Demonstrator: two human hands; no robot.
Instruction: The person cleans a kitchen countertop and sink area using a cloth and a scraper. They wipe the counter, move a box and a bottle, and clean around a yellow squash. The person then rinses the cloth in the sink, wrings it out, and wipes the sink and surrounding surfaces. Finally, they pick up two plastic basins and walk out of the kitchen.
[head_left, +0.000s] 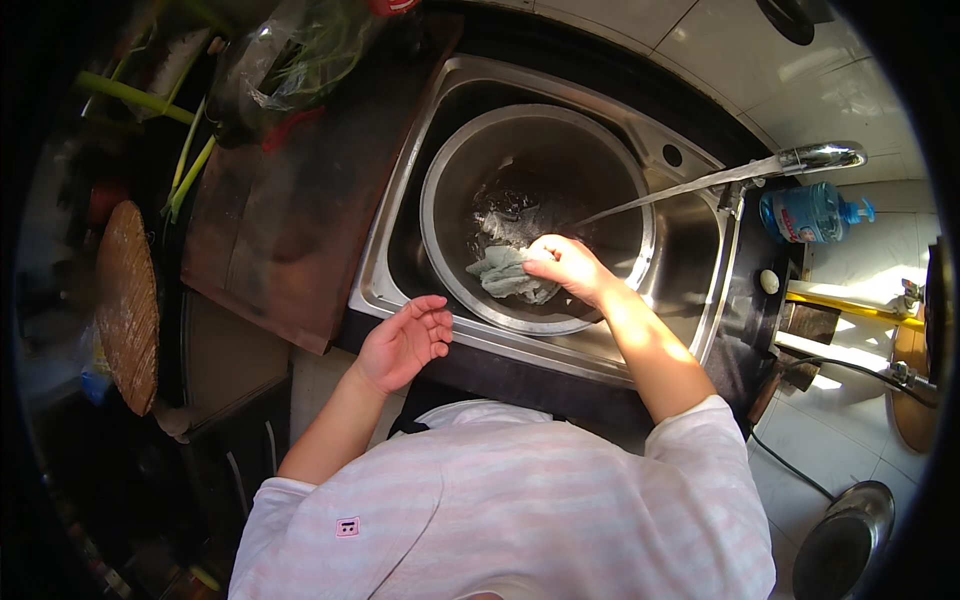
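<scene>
My right hand (566, 268) pinches a pale grey-green wet cloth (504, 274) inside a large round metal basin (442, 161). The basin sits in a stainless steel sink (365, 289). From the chrome faucet (821, 157) a stream of water (682, 186) runs into the basin, just beyond my right hand. Some water and part of the cloth lie at the basin's bottom, where shadow and glare blur the detail. My left hand (409, 337) hovers over the sink's front rim, palm up with loosely curled fingers and nothing in it.
A blue pump bottle (806, 214) stands right of the sink by the faucet. Left of it lies a dark reddish-brown board (277, 232). Green stalks (187, 169) and a plastic bag of greens (300, 60) are behind that. A round woven lid (127, 307) is at far left.
</scene>
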